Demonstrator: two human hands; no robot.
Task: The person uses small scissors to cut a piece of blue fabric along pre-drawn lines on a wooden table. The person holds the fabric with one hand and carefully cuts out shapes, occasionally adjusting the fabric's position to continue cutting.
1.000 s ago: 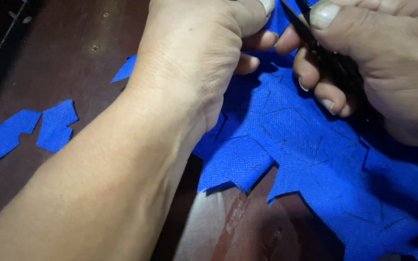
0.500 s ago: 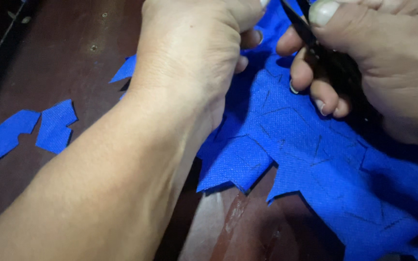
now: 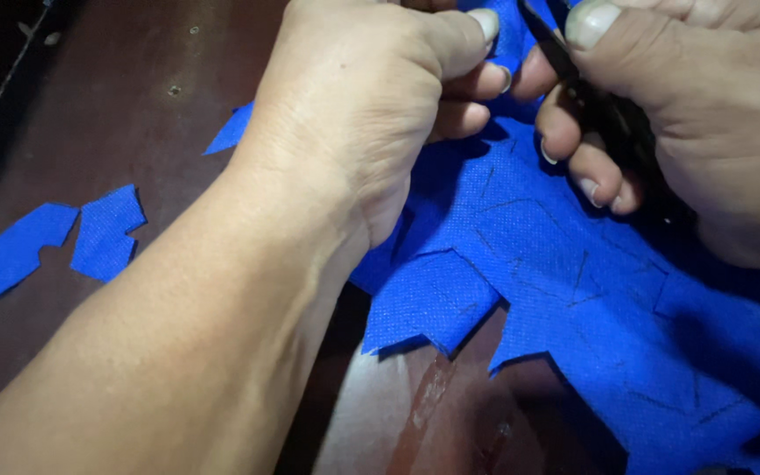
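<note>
A sheet of blue woven fabric (image 3: 573, 290) with dark pen outlines and jagged cut edges lies over the dark brown table (image 3: 116, 114). My left hand (image 3: 371, 97) is closed on the fabric's upper part, pinching it between thumb and fingers. My right hand (image 3: 688, 114) grips black scissors (image 3: 600, 97); their blades point up toward the top edge, right beside my left thumb. The blade tips and the cut itself are hidden between the hands.
Two cut blue fabric pieces (image 3: 63, 242) lie side by side at the left on the table. A third small blue scrap (image 3: 230, 132) peeks out behind my left wrist. The table's edge runs along the far left.
Both hands have shifted slightly upward and closer together, with the scissors working further along the fabric. The cut pieces at the left have not moved.
</note>
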